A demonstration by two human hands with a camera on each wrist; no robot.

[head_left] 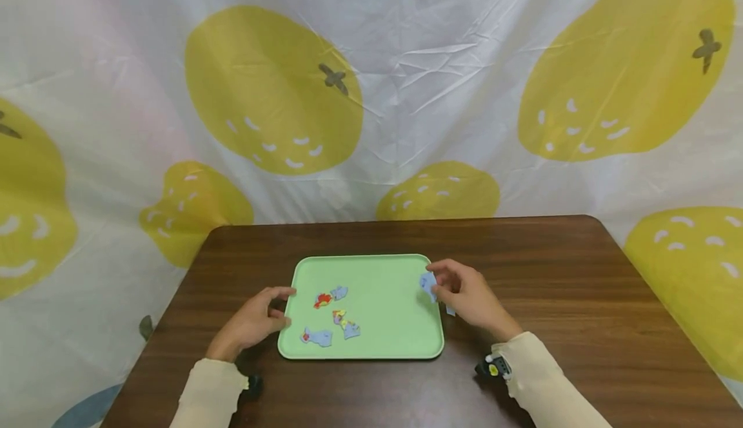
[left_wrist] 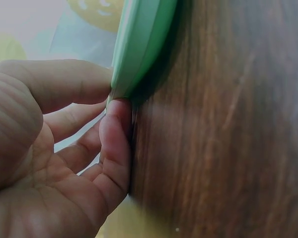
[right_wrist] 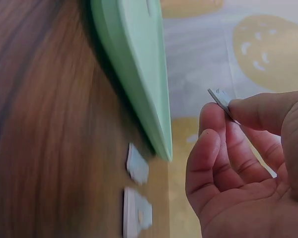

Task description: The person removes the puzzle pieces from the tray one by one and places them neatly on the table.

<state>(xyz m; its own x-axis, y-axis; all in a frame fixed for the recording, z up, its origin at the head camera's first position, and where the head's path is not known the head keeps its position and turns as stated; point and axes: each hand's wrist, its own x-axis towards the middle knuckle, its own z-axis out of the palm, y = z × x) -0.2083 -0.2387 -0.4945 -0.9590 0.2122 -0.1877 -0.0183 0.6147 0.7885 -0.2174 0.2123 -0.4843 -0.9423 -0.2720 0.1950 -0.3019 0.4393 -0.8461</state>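
A light green tray (head_left: 383, 344) lies on the brown table, carrying several thin, irregular puzzle pieces, mostly pale blue, on its left half. My left hand (head_left: 255, 318) is at its left edge, with thumb and fingertips right at the rim and the fingers loosely bent; the left wrist view shows the thumb (left_wrist: 79, 85) against the green rim (left_wrist: 141, 42). Over the tray's right edge, my right hand (head_left: 470, 296) pinches a pale blue puzzle piece (head_left: 427, 284) between thumb and fingertips. From the right wrist, that piece (right_wrist: 221, 100) appears tilted, partly hidden by the thumb.
Two pale pieces lie on the table beside the tray's right side, a smaller one (right_wrist: 137, 164) and a larger one (right_wrist: 134, 213). Behind the dark wood table (head_left: 534, 247) hangs a white cloth (head_left: 429, 73) printed with yellow fruit shapes.
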